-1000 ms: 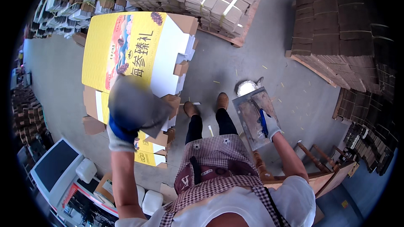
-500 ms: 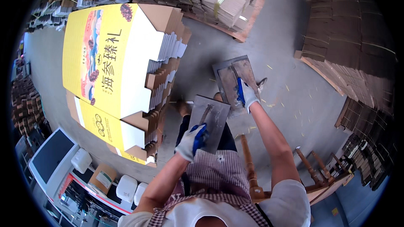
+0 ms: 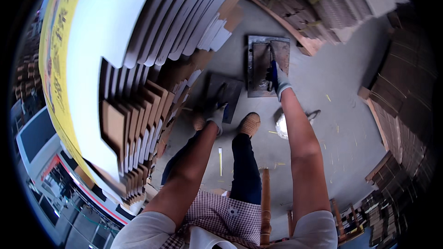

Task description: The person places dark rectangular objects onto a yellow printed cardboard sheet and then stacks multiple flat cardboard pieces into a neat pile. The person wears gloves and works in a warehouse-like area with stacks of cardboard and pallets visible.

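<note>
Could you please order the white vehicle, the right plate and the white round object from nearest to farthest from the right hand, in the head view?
1. Right plate: in the right hand
2. White round object: on the floor
3. White vehicle: at the far left

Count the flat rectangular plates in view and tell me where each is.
2. The first plate is in the left hand; the second plate is in the right hand, farther forward. Any behind the yellow-topped cardboard stack would be hidden.
</note>
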`<state>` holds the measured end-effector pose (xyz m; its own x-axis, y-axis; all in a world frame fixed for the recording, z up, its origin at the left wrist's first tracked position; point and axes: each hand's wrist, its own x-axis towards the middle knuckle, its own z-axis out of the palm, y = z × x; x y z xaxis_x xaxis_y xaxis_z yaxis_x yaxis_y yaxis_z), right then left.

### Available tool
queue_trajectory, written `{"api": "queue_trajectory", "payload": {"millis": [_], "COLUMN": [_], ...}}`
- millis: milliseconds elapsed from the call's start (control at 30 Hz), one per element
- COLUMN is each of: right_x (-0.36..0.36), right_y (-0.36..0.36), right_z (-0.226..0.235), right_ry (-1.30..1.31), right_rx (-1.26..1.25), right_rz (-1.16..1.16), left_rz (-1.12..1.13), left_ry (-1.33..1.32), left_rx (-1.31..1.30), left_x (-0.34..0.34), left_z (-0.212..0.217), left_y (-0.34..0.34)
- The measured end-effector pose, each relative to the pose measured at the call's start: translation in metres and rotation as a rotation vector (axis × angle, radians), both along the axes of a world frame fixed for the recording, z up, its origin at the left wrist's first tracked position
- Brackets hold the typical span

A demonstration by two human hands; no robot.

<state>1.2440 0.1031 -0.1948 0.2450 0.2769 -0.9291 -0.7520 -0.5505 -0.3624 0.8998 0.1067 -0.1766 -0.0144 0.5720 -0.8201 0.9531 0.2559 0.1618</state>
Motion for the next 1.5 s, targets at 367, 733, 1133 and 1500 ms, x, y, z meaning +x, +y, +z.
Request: {"api": "queue_trajectory", "payload": {"millis": [367, 733, 1133, 1500], "right_x": [-0.056, -0.232, -0.524, -0.663], "right_y": [0.017, -0.162, -0.021, 0.236], "right_z": [-0.033, 0.299, 0.54, 0.238], "right_ry": [-0.285, -0.082, -0.173, -0.846], "right_rx": [-0.01, 0.098, 0.156, 0.115], "right_rz": [0.394, 0.87, 1.231, 1.328], "left_rz": [0.468, 0.451, 1.827, 1.958], "left_ry": [-0.237, -0.349, -0.204, -0.023], "left_rx": [0.027, -0.156, 0.407, 0.182], "left_x": [-0.025, -0.087, -0.576, -0.853], "left_z": [-0.033, 0.441, 0.457, 0.264], "left_y": [0.011, -0.091, -0.095, -0.136]}}
